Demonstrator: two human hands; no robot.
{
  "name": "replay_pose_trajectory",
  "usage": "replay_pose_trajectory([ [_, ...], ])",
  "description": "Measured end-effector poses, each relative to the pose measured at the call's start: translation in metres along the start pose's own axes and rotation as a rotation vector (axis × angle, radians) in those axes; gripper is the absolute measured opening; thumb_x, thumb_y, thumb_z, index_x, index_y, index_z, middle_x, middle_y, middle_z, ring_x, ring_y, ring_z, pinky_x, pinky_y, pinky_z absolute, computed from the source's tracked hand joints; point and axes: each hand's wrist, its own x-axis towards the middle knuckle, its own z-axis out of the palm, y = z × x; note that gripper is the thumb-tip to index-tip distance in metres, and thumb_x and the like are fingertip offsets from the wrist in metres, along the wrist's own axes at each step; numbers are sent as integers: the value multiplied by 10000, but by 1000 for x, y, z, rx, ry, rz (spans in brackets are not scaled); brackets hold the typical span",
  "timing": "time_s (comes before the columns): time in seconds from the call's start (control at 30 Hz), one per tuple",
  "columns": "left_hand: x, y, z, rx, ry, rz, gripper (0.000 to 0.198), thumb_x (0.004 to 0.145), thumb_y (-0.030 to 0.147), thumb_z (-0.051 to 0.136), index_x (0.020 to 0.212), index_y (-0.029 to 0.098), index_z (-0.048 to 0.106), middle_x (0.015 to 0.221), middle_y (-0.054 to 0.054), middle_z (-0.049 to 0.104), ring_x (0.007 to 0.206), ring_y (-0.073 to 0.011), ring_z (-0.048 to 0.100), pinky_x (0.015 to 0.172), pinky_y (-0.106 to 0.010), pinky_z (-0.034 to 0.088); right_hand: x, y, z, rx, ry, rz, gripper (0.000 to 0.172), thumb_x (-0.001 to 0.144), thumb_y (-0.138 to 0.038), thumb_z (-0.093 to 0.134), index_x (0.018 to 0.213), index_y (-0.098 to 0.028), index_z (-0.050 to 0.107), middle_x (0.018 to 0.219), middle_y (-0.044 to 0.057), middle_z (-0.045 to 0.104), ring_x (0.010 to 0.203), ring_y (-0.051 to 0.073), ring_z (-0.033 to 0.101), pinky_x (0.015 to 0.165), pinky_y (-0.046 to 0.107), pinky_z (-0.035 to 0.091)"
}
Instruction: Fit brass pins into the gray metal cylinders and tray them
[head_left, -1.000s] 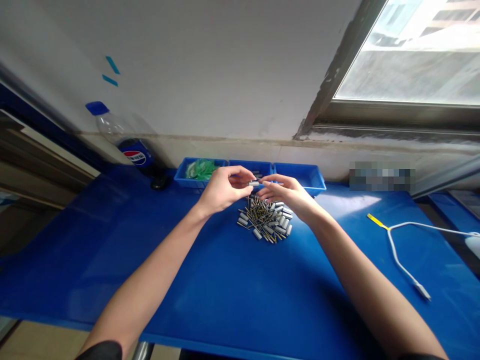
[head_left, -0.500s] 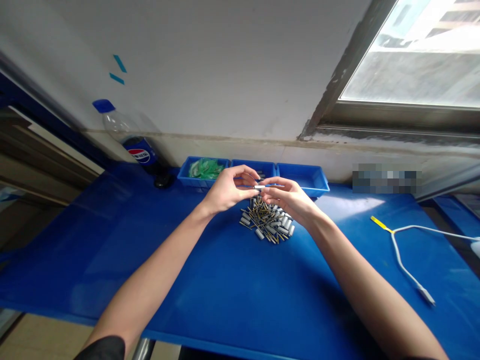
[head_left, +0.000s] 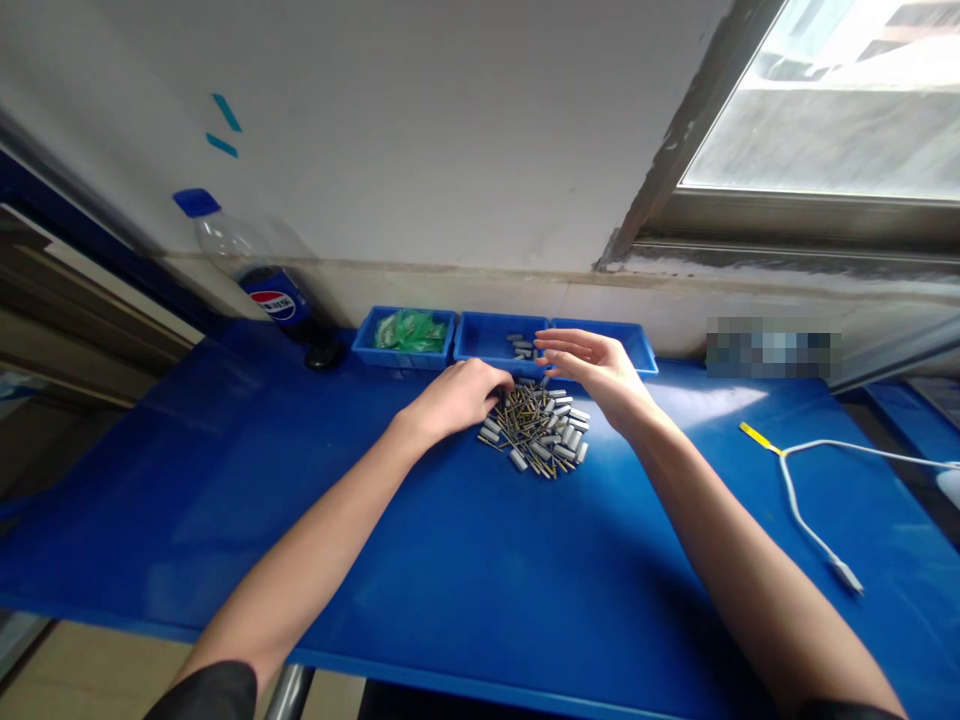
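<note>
My left hand (head_left: 466, 392) reaches down at the far left edge of a pile of small parts (head_left: 536, 430). Its thumb and forefinger show a gap, its other fingertips are hidden, and I see nothing held in it. The pile mixes short light-grey sleeves with thin dark pins that have brass-coloured ends. My right hand (head_left: 592, 362) hovers by the right end of the middle blue bin (head_left: 484, 340), fingers stretched out and apart, with nothing visible in them. Several grey pieces (head_left: 521, 347) lie in that bin, close to the right fingertips.
The left blue bin (head_left: 364, 345) contains green plastic bags (head_left: 412, 330); the right blue bin (head_left: 637, 345) is partly behind my right hand. A cola bottle (head_left: 277, 300) leans at the back left. A white cable (head_left: 795, 510) with a yellow tag lies on the blue table (head_left: 450, 560).
My hands were together above the pile with a small white-grey piece between them. They have parted: the left went down to the pile, the right moved right, and the piece is out of sight.
</note>
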Motion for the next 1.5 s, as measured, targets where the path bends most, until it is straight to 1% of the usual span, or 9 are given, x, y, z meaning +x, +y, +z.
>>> replay_pose_trajectory([
  [0.27, 1, 2, 1, 151, 2, -23, 208, 870, 128, 643, 964, 214, 807, 974, -91, 804, 914, -249, 759, 808, -293, 560, -2, -6, -1, -36, -4, 29, 328, 786, -392, 779, 1032, -176, 768, 995, 102, 799, 863, 233, 745, 770, 367, 594],
  [0.5, 3, 4, 2, 146, 24, -29, 199, 877, 107, 605, 902, 205, 776, 907, -96, 787, 837, -238, 741, 735, -278, 511, -2, -5, -3, -30, -22, 28, 316, 788, -411, 767, 1010, -187, 761, 973, 99, 801, 856, 232, 739, 759, 357, 574],
  [0.67, 1, 4, -5, 102, 58, -50, 181, 860, 104, 610, 904, 208, 752, 901, -81, 780, 810, -225, 726, 721, -272, 497, -3, -3, -1, -27, -66, 67, 282, 795, -388, 756, 993, -187, 758, 943, 93, 799, 841, 221, 725, 762, 341, 557],
  [0.8, -1, 2, -13, -63, 135, -12, 160, 830, 82, 614, 862, 188, 729, 857, -50, 766, 782, -190, 711, 751, -265, 512, -4, 3, -1, -107, -162, 72, 257, 837, -355, 716, 1026, -188, 762, 884, 72, 791, 789, 202, 714, 734, 316, 540],
  [0.93, -2, 3, -18, -339, 257, 6, 85, 852, 141, 639, 850, 172, 718, 868, -36, 771, 806, -171, 724, 812, -269, 555, -2, 8, -6, -228, -182, 67, 263, 860, -364, 708, 1046, -190, 776, 792, 51, 773, 706, 198, 700, 679, 311, 528],
  [1.07, -2, 7, -18, -546, 327, -26, 66, 852, 223, 692, 866, 167, 725, 877, -35, 781, 827, -168, 744, 832, -277, 588, -2, 5, -6, -94, -187, 107, 295, 813, -351, 775, 1055, -181, 779, 824, 59, 792, 744, 200, 719, 714, 314, 550],
  [1.3, 0, 9, -15, -623, 342, -43, 115, 827, 269, 731, 861, 159, 725, 870, -45, 786, 810, -174, 752, 821, -296, 614, -5, 4, 0, 130, -213, 159, 403, 719, -402, 878, 1040, -168, 807, 941, 97, 816, 865, 219, 753, 848, 358, 584],
  [1.4, 0, 7, -15, -581, 315, -20, 107, 849, 254, 708, 896, 162, 735, 896, -47, 792, 821, -174, 755, 825, -294, 615, -5, 5, 2, 134, -186, 154, 418, 711, -436, 885, 1015, -157, 813, 911, 99, 812, 827, 213, 746, 827, 353, 588],
  [1.5, -2, 3, -16, -396, 207, -13, 147, 869, 196, 674, 983, 169, 762, 962, -61, 802, 870, -188, 762, 858, -295, 603, -4, -1, 0, 63, -99, 117, 392, 727, -476, 868, 951, -158, 816, 867, 103, 803, 774, 210, 734, 760, 344, 589],
])
